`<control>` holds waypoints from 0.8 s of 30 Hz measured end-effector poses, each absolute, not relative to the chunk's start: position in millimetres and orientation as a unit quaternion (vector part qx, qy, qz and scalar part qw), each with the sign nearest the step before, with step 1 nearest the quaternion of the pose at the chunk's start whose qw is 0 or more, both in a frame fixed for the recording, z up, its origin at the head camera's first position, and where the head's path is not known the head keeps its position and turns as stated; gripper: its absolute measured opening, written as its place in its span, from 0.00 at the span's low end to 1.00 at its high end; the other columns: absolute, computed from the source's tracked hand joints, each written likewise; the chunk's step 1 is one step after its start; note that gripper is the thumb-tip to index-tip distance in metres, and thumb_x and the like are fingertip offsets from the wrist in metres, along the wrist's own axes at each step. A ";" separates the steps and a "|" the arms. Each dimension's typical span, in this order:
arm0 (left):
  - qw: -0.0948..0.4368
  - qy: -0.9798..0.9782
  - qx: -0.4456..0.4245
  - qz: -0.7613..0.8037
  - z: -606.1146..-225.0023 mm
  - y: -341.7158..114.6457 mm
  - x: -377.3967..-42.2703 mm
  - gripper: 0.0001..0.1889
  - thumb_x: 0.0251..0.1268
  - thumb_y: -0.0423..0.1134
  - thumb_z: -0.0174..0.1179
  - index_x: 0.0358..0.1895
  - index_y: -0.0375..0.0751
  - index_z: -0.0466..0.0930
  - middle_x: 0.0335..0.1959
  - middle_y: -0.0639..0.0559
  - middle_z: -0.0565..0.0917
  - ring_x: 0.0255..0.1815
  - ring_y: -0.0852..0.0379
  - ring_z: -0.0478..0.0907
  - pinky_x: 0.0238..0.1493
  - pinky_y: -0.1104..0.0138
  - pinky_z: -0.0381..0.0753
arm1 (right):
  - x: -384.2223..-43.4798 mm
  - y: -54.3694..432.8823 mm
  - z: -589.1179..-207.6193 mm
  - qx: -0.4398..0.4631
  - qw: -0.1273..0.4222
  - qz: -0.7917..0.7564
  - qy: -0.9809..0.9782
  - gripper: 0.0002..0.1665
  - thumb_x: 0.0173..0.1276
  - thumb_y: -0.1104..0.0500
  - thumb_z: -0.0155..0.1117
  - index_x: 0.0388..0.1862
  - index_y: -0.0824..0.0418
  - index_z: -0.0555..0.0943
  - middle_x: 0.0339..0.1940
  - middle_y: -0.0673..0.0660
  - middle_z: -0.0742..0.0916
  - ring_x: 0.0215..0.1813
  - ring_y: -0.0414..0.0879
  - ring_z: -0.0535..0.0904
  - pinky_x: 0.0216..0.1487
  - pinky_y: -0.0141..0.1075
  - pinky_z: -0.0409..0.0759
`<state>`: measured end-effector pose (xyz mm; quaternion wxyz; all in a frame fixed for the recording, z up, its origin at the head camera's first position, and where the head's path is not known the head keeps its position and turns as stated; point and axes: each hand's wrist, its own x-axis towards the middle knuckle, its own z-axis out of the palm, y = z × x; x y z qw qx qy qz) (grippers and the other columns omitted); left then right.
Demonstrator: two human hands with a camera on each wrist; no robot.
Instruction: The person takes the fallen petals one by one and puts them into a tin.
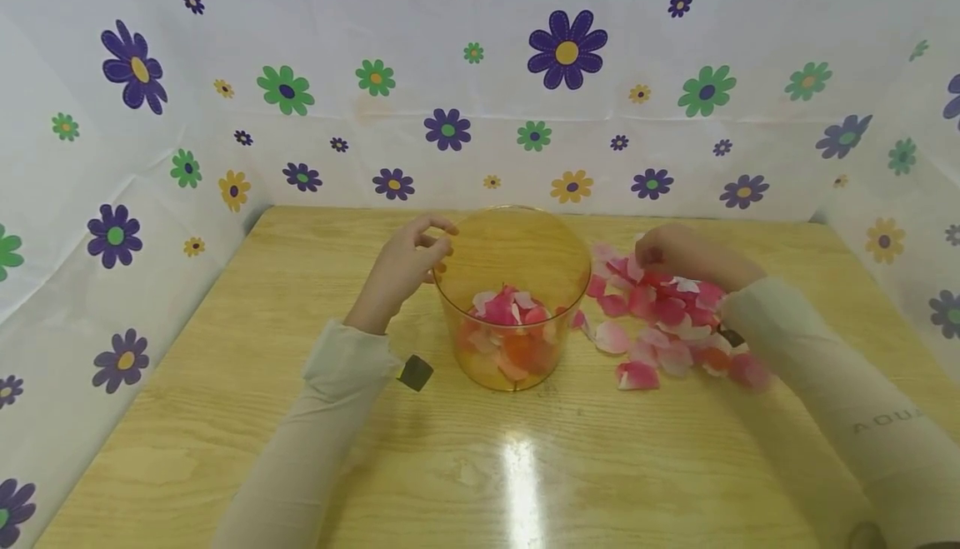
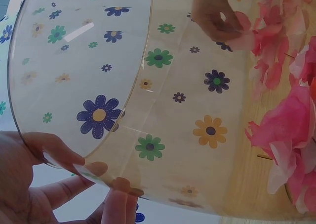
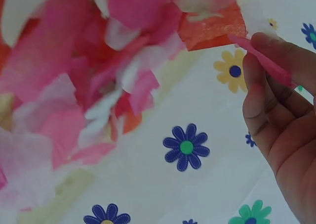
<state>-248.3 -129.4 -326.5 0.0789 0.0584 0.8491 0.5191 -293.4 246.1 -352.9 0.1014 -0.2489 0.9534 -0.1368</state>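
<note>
Head view: left hand (image 1: 401, 266) has its grip on the transparent amber bucket (image 1: 517, 253), right hand (image 1: 678, 251) pinching a pink petal (image 3: 269, 65) beside loose petals (image 1: 669, 311) on the counter (image 1: 165, 432)!

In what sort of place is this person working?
Probably a curtained tabletop booth for handwork: flower-printed sheeting surrounds the wooden table on three sides, and a transparent amber container stands there beside loose petals.
</note>
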 end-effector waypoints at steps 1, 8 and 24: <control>0.079 0.849 0.060 0.520 -326.5 -129.6 -248.6 0.16 0.69 0.40 0.46 0.58 0.45 0.70 0.53 0.37 0.77 0.45 0.41 0.76 0.45 0.60 0.79 | -292.8 247.1 -349.3 -0.247 0.094 -0.140 0.954 0.06 0.59 0.65 0.66 0.35 0.56 0.84 0.33 0.50 0.86 0.36 0.43 0.79 0.45 0.42 0.81; 0.078 0.852 0.063 0.513 -325.1 -129.6 -248.4 0.16 0.69 0.41 0.46 0.58 0.45 0.70 0.51 0.38 0.78 0.43 0.42 0.76 0.43 0.62 0.79 | -294.8 257.6 -330.1 -0.255 0.013 -0.135 0.957 0.06 0.57 0.69 0.66 0.33 0.60 0.83 0.31 0.54 0.86 0.32 0.45 0.79 0.41 0.41 0.82; 0.077 0.853 0.069 0.511 -324.5 -129.7 -247.9 0.17 0.69 0.40 0.45 0.59 0.44 0.70 0.51 0.37 0.78 0.41 0.45 0.76 0.39 0.65 0.78 | -290.8 260.1 -338.2 -0.212 0.064 -0.121 0.968 0.04 0.57 0.62 0.69 0.28 0.57 0.80 0.24 0.52 0.82 0.29 0.44 0.76 0.35 0.35 0.76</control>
